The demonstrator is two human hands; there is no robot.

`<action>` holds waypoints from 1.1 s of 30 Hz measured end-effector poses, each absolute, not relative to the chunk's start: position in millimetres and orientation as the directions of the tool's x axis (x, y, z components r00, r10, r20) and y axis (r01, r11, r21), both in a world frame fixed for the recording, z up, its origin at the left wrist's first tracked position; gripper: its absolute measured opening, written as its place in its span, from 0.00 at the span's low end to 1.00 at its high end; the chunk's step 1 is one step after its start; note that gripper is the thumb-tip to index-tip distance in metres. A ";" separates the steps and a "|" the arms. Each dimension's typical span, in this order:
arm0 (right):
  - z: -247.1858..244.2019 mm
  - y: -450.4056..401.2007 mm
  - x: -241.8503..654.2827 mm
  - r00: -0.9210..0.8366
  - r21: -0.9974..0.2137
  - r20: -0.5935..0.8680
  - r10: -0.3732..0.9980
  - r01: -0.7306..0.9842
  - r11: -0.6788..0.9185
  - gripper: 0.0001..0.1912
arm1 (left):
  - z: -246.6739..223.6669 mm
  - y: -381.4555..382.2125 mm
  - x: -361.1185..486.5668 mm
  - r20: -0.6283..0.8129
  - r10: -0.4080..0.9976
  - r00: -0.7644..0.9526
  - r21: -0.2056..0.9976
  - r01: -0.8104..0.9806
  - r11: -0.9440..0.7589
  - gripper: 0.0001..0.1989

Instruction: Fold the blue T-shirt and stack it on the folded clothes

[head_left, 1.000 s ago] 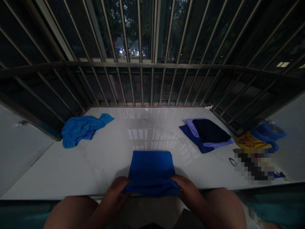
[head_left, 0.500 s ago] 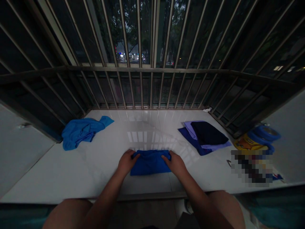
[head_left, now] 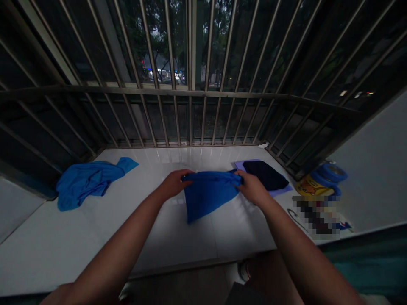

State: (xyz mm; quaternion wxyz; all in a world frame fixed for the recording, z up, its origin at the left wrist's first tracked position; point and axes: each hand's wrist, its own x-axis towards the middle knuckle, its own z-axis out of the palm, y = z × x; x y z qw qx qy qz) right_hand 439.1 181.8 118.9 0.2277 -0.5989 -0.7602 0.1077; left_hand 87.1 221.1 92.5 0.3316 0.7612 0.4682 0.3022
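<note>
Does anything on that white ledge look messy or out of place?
Yes: the light blue garment at the left lies crumpled in a heap, unlike the folded stack at the right and the folded blue cloth held by the left hand and right hand.

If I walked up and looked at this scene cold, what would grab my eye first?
Most striking is the folded blue cloth at the centre, held up off the white ledge by the left hand and right hand at its top corners. To the left lies a crumpled blue garment; to the right, just past the right hand, a folded stack topped in dark fabric. Metal window bars close off the back.
</note>
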 end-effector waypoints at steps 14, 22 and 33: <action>125.9 166.0 530.6 0.250 -0.083 0.361 0.898 0.968 -0.236 0.20 | 119.9 340.4 323.3 0.311 0.736 0.602 0.342 0.651 -0.678 0.18; -35.8 100.3 493.2 0.111 -0.150 0.358 0.927 0.987 -0.060 0.18 | 1.0 268.6 222.3 0.065 0.751 0.657 0.254 0.717 -0.649 0.19; -99.1 50.8 421.4 -0.106 -0.203 0.537 0.837 0.947 0.250 0.13 | 28.5 217.0 -152.1 0.134 0.899 -0.416 0.077 0.909 0.409 0.27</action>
